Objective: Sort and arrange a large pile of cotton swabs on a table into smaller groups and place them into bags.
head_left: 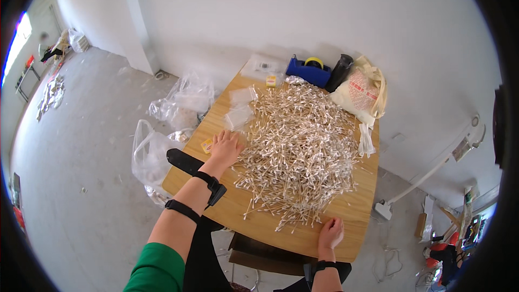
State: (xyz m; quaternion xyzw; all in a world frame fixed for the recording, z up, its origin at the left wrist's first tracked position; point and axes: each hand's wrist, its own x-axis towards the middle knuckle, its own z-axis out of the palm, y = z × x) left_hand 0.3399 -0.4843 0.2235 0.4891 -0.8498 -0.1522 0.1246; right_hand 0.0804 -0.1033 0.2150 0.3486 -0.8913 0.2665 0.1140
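A wide heap of cotton swabs (303,151), white-tipped on pale wooden sticks, covers much of the wooden table (354,238). At the heap's left edge my left hand (227,146) lies palm down with its fingers apart. It touches the table beside a small yellow card (206,145) and just below some clear plastic sleeves (238,116); whatever is under the palm is hidden. My right hand (331,233) rests near the table's front edge, just below the heap, its fingers curled in. Nothing sticks out of that fist.
Along the back stand a blue tape dispenser (308,72), a black bottle (340,73) and a cream cloth bag (359,93). Another small yellow box (271,81) sits at the back left. Clear plastic bags (148,154) hang or lie beside the table's left side. A white wall rises behind.
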